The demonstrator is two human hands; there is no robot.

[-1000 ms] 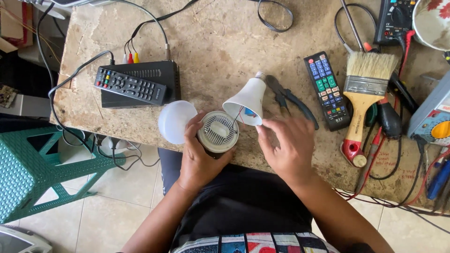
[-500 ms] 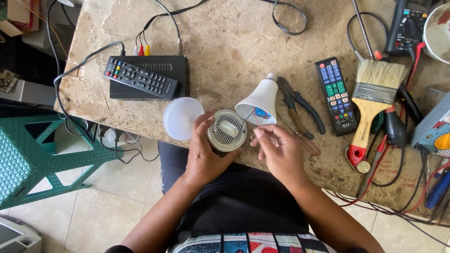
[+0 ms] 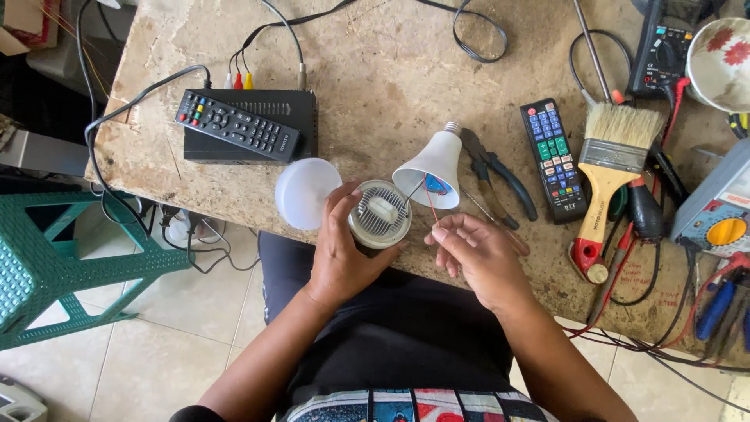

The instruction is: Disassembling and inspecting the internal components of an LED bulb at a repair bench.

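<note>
Bulb housing (image 3: 434,168) lies near the tabletop's (image 3: 375,94) front edge — screw cap pointing away. Left hand (image 3: 344,254) holds the round heat-sink disc (image 3: 380,212); right hand (image 3: 480,254) pinches a red wire (image 3: 430,205). Pliers (image 3: 496,168) just beside.

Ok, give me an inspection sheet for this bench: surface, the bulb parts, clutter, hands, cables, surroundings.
Surface: rough beige stone-like tabletop, worn at the near edge.
Job's things: round finned metal disc; white cone-shaped bulb housing lying on its side; thin red wire running from it; white dome cover at the table edge.
Clutter: black set-top box with a black remote on it; second black remote; dark-handled pliers; wooden-handled paintbrush; black multimeter.
Hands: left hand holds the disc; right hand pinches the wire.
Cables: black leads loop across the top.
Surroundings: green plastic stool; tiled floor.
</note>
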